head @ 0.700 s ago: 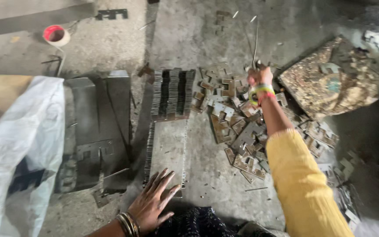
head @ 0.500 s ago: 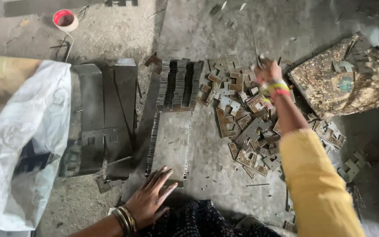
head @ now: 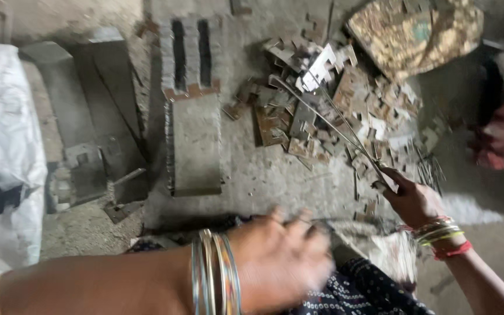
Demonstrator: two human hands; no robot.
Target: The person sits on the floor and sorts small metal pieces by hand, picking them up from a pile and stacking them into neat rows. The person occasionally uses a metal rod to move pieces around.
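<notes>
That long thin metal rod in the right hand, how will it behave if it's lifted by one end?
The rod is long and very thin, so it will probably flex and wobble at its far end. It looks like bare metal, likely light for its length but slippery in the right hand. Its tip lies among the stamped metal pieces, so it may snag or scatter them.

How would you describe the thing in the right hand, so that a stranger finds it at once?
Start at the heap of small notched metal plates on the concrete floor. A thin metal rod lies slanted across it, its near end gripped by the right hand. It is long and slender; its neighbours are short and flat.
</notes>
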